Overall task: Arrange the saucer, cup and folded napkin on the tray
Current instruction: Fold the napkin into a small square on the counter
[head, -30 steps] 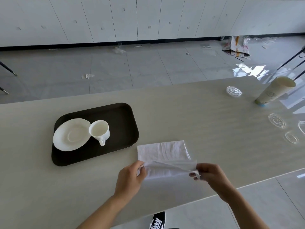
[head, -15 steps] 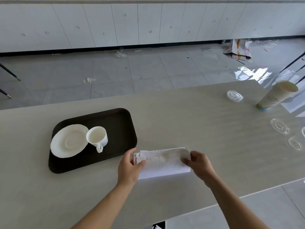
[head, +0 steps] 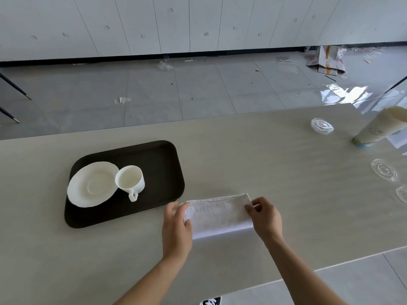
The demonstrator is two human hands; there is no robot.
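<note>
Head view: left hand (head: pixel 176 225) and right hand (head: pixel 265 217) pinching napkin (head: pixel 218 215) ends beside tray (head: pixel 171 159).

Both forearms are bare from the bottom edge of the view up to the wrists, with no sleeve, cuff, watch or band showing on either. The left hand (head: pixel 176 227) and the right hand (head: pixel 265 219) are bare too: no gloves and no rings that can be made out. Fingernails look short and plain, though they are small in view. Below the near edge of the surface, the toe of a black shoe (head: pixel 211 301) with white laces and a white marking shows.
</note>
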